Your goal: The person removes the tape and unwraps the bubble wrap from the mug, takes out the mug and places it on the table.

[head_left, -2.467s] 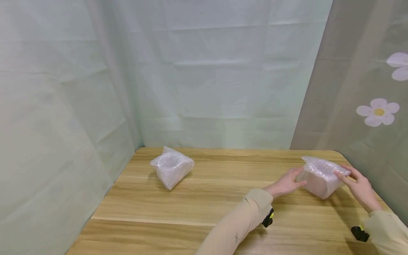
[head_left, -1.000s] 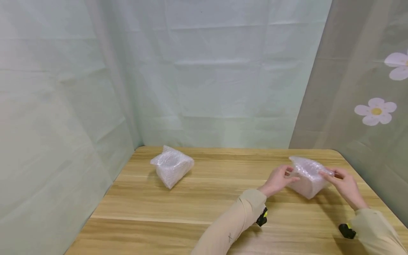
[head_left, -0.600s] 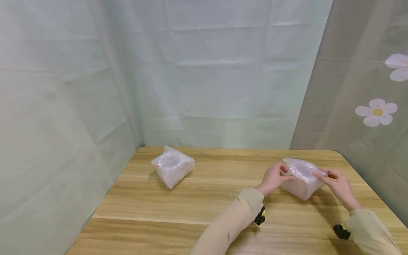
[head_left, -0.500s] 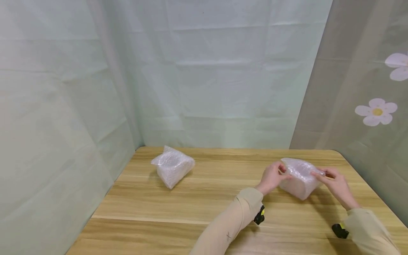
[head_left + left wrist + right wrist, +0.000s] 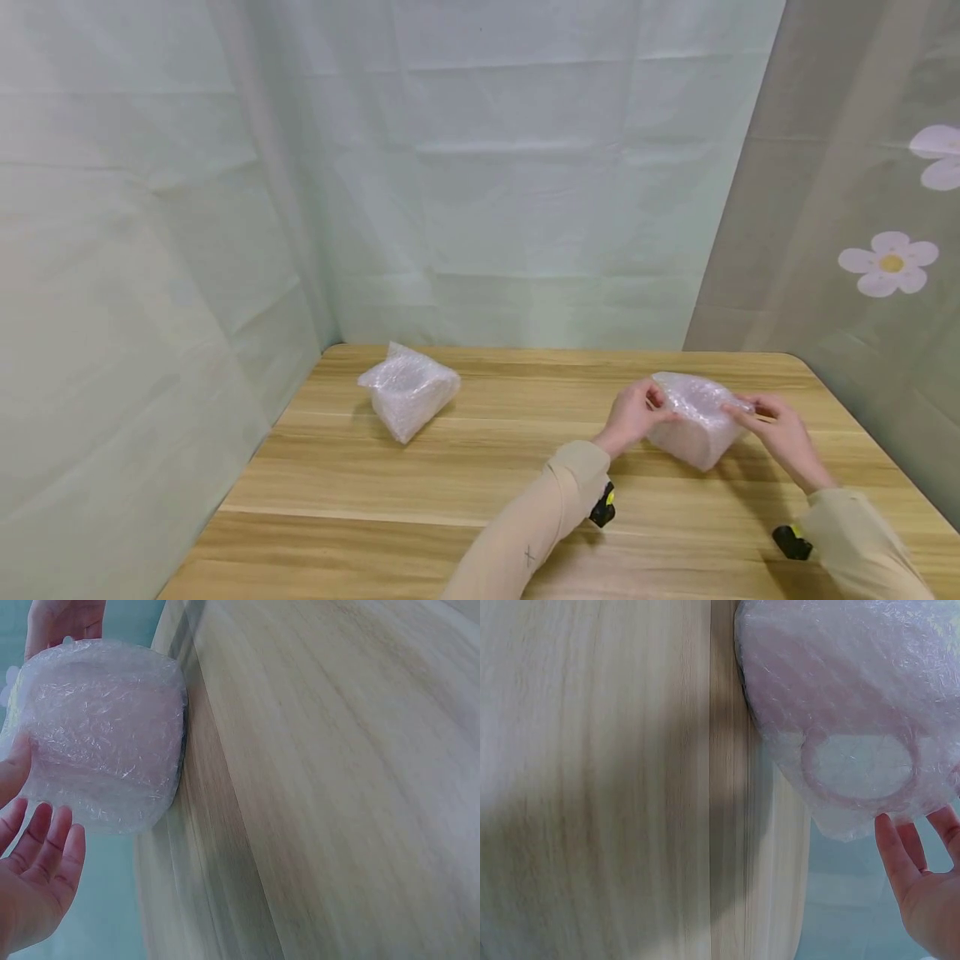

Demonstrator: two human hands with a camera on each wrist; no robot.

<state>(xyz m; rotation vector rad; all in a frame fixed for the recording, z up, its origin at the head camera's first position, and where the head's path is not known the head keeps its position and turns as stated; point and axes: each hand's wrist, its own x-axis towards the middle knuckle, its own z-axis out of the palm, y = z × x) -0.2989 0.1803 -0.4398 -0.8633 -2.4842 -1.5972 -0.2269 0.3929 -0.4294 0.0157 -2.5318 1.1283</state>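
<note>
A bubble-wrapped pink mug is at the right of the wooden table. Through its clear wrap, the right wrist view shows a pink ring-shaped handle. My left hand pinches the left edge of the wrap between thumb and forefinger, its other fingers lying loosely off the bundle. At the opposite side, my right hand pinches the right corner, with the thumb on top. The underside sits at or just over the wood; I cannot tell which.
A second bubble-wrapped bundle stands at the back left of the table, its contents hidden. Pale curtains hang behind and beside the table, with a flower-printed grey curtain on the right. Black cameras are strapped under both wrists.
Both hands have carried or slid the wrapped mug leftward from nearer the table's right edge. My left fingers have drawn in to a pinch on the wrap. The other bundle has not moved.
</note>
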